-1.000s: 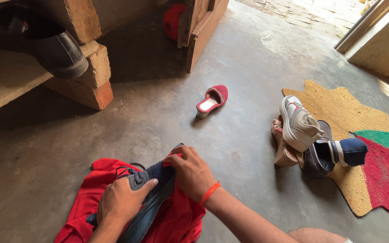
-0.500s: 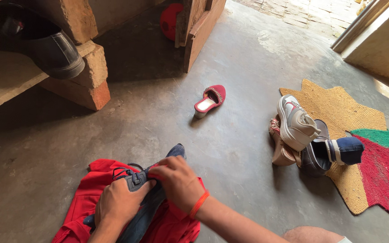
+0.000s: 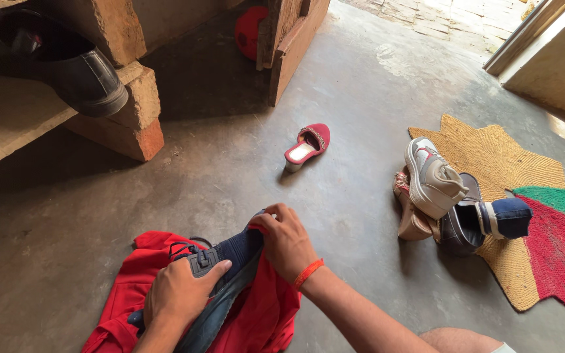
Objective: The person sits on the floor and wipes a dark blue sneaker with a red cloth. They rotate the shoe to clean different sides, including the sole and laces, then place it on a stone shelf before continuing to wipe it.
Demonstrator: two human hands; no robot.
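Both forearms bare, no sleeves in view. Left hand (image 3: pixel 176 297): no ring, watch or band visible, nails short. Right hand (image 3: pixel 287 243): also bare, nails short. Right wrist carries a thin orange band (image 3: pixel 307 273), looks like a cord or thread, wrapped snugly round just behind the hand. Bare knee (image 3: pixel 460 340) shows at bottom edge, with a sliver of white cloth (image 3: pixel 513 349) beside it at the frame corner; too little visible to tell what garment.

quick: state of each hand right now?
Left hand: closed on the laced middle of the dark blue knit sneaker.
Right hand: closed on the sneaker's toe, pressing red cloth against it.
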